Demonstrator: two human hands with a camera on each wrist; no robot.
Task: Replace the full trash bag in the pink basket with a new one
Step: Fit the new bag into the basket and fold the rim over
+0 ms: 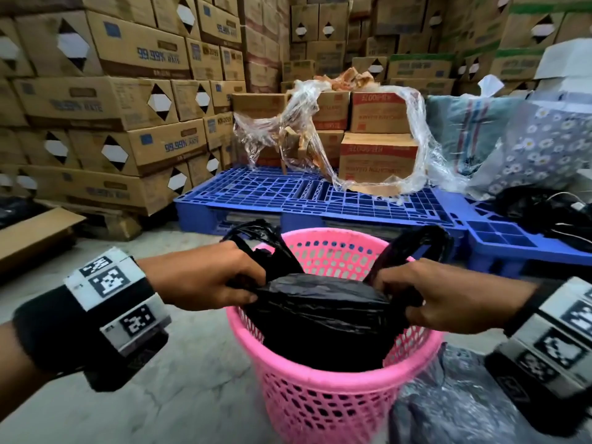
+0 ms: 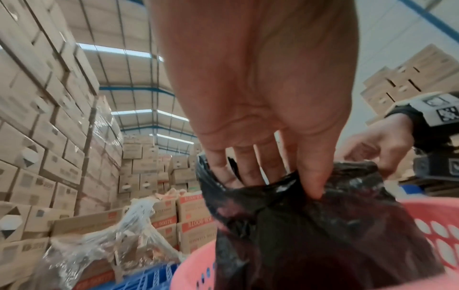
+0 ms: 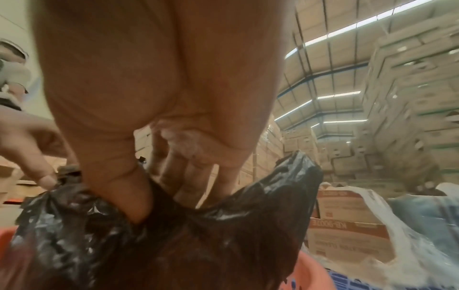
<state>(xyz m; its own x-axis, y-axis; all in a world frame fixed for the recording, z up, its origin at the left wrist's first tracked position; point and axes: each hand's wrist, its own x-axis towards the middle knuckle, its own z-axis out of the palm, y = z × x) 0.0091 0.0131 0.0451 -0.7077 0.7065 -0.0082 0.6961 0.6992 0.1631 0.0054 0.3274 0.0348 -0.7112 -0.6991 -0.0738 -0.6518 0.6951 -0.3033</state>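
Behind everything, tall stacks of brown cardboard cartons (image 1: 105, 100) walled the space, and I saw a blue plastic lattice pallet (image 1: 320, 193) on the concrete floor carrying a few red-printed cardboard boxes (image 1: 378, 155) draped in loose clear plastic wrap (image 1: 416, 149). Just in front of that pallet stood the round pink perforated plastic basket (image 1: 333, 398), upright, with the full black plastic trash bag (image 1: 320, 318) sitting inside it and rising a little above the rim. A crumpled dark grey plastic sheet (image 1: 455, 408) lay on the floor touching the basket's right side. From the head view, my left hand (image 1: 205, 274) was clenched around the bag's left ear of bunched film, and my right hand (image 1: 448, 299) was clenched around the right ear, the two well apart across the basket mouth. The left wrist view showed the left thumb (image 2: 313, 172) pressed onto the black film with the fingers tucked inside the fold; the right wrist view showed the same pinch on the other side. Both wrists wore black straps (image 1: 48, 328) with white marker blocks (image 1: 112, 296).
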